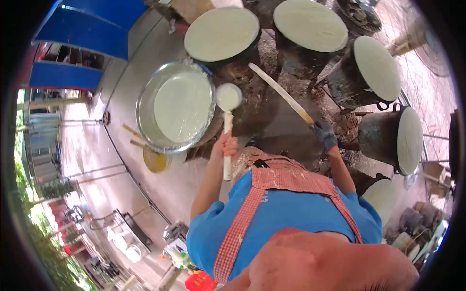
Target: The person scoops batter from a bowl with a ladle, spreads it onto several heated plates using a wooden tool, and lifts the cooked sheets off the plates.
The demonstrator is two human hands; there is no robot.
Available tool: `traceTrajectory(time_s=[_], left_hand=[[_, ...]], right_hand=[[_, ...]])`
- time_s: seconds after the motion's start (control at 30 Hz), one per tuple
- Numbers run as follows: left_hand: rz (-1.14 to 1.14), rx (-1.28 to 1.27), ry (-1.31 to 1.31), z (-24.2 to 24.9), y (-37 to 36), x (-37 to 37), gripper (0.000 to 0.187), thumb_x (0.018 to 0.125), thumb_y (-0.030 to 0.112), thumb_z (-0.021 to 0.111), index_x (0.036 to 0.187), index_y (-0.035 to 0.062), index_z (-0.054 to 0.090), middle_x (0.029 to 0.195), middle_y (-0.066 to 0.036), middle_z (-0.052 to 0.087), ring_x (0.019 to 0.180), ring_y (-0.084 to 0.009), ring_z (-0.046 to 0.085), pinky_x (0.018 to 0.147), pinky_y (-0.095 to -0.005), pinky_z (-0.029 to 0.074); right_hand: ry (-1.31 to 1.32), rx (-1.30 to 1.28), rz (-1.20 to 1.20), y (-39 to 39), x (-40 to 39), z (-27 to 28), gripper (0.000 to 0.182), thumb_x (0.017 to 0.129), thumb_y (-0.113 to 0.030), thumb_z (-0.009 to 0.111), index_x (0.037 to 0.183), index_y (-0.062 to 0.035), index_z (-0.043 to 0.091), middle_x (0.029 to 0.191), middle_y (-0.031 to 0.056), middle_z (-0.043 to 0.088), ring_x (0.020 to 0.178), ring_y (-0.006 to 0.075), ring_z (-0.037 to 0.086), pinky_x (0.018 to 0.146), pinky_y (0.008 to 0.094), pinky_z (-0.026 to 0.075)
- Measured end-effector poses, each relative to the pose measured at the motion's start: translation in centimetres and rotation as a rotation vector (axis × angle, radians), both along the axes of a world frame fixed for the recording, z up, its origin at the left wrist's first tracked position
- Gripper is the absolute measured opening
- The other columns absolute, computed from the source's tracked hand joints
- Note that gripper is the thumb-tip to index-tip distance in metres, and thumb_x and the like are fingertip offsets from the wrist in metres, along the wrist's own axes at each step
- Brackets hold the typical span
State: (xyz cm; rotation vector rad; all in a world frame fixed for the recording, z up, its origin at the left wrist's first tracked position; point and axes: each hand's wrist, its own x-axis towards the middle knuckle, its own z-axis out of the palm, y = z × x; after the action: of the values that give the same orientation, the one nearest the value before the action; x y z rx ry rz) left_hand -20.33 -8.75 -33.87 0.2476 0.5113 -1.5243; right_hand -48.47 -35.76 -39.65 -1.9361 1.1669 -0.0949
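My bare left hand is wrapped round the pale handle of a ladle. The ladle's round bowl, coated with or full of white stuff, is beside the right rim of a big metal basin. White liquid lies in that basin. In a dark glove, my right hand grips the brown end of a long stick. White stuff coats most of the stick, which slants up and left toward the pots. Its far tip is near a dark pot with a white top.
More dark pots with white tops stand in an arc: one at the back, others on the right. A yellowish round container is below the basin. Blue panels stand at upper left. White containers sit at lower left.
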Motion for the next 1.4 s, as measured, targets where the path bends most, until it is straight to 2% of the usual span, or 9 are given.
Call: traceTrajectory(time_s=[0.17,0.23,0.6,0.7,0.77,0.83,1.2,1.33,1.4], left_hand=[[0.211,0.313,-0.741,1.1,8.7,7.1,0.027,0.080,0.006,0.046,0.104,0.0141,0.036,0.063,-0.004,0.039,0.039,-0.0083,0.035,0.028,-0.0173,0.026],[0.168,0.323,-0.814,-0.6,10.8,11.8,0.029,0.080,0.004,0.045,0.105,0.0134,0.035,0.062,-0.003,0.039,0.038,-0.0084,0.034,0.028,-0.0177,0.026],[-0.410,0.764,-0.863,-22.0,16.8,27.5,0.016,0.077,0.011,0.051,0.084,0.0093,0.037,0.050,0.000,0.032,0.033,-0.0072,0.028,0.027,-0.0230,0.025],[-0.330,0.738,-0.504,-18.3,15.0,28.2,0.017,0.079,0.012,0.050,0.069,0.0085,0.036,0.049,0.001,0.033,0.033,-0.0064,0.028,0.027,-0.0223,0.024],[-0.122,0.472,0.399,-13.5,14.3,28.5,0.025,0.081,0.014,0.050,0.061,0.0100,0.034,0.049,0.001,0.033,0.032,-0.0065,0.027,0.027,-0.0211,0.024],[-0.086,0.324,0.401,-6.2,13.9,28.7,0.028,0.082,0.017,0.051,0.062,0.0104,0.032,0.049,0.001,0.034,0.033,-0.0049,0.026,0.026,-0.0180,0.022],[0.025,0.027,-1.126,31.0,13.6,29.4,0.013,0.086,0.022,0.047,0.098,0.0220,0.041,0.051,0.006,0.025,0.034,-0.0015,0.021,0.025,-0.0147,0.014],[0.260,0.117,-1.776,34.2,13.0,30.9,0.015,0.086,0.023,0.045,0.099,0.0214,0.038,0.051,0.004,0.031,0.032,-0.0037,0.024,0.024,-0.0177,0.014],[0.135,0.058,-1.563,28.6,12.4,34.6,0.014,0.085,0.021,0.046,0.095,0.0184,0.037,0.051,0.003,0.033,0.030,-0.0053,0.026,0.024,-0.0186,0.016]], right_hand=[[-0.532,0.067,0.118,-1.0,14.3,-6.3,0.035,0.076,-0.038,0.056,0.096,-0.0088,0.060,0.081,0.0144,0.060,0.075,0.0301,0.057,0.067,0.0345,0.043],[0.020,-0.482,0.533,2.0,21.9,3.3,0.034,0.075,-0.035,0.054,0.096,-0.0080,0.059,0.082,0.0147,0.060,0.079,0.0315,0.057,0.070,0.0357,0.044],[0.262,-0.492,0.721,14.9,35.3,2.7,0.031,0.073,-0.039,0.055,0.082,-0.0095,0.061,0.078,0.0135,0.060,0.074,0.0297,0.057,0.066,0.0386,0.044],[0.302,-0.402,0.631,19.2,31.7,-1.5,0.037,0.075,-0.043,0.053,0.086,-0.0087,0.060,0.077,0.0156,0.059,0.070,0.0315,0.056,0.063,0.0392,0.044],[0.446,-0.243,0.536,21.8,31.1,2.1,0.041,0.074,-0.047,0.051,0.089,-0.0096,0.059,0.073,0.0149,0.059,0.069,0.0318,0.057,0.064,0.0403,0.045],[0.395,-0.287,0.475,23.6,29.2,3.6,0.041,0.075,-0.047,0.051,0.090,-0.0101,0.059,0.073,0.0150,0.059,0.067,0.0318,0.057,0.062,0.0406,0.045],[-0.552,-1.022,0.082,16.8,35.6,19.5,0.034,0.071,-0.030,0.063,0.097,-0.0071,0.059,0.080,0.0147,0.061,0.067,0.0291,0.059,0.058,0.0346,0.047],[-0.705,-0.728,-0.005,17.6,36.7,23.8,0.032,0.072,-0.031,0.063,0.094,-0.0072,0.061,0.080,0.0143,0.061,0.072,0.0276,0.060,0.066,0.0340,0.046],[-0.861,-0.573,0.063,18.2,37.4,20.0,0.034,0.073,-0.035,0.062,0.091,-0.0061,0.061,0.076,0.0137,0.061,0.067,0.0263,0.059,0.063,0.0333,0.045]])
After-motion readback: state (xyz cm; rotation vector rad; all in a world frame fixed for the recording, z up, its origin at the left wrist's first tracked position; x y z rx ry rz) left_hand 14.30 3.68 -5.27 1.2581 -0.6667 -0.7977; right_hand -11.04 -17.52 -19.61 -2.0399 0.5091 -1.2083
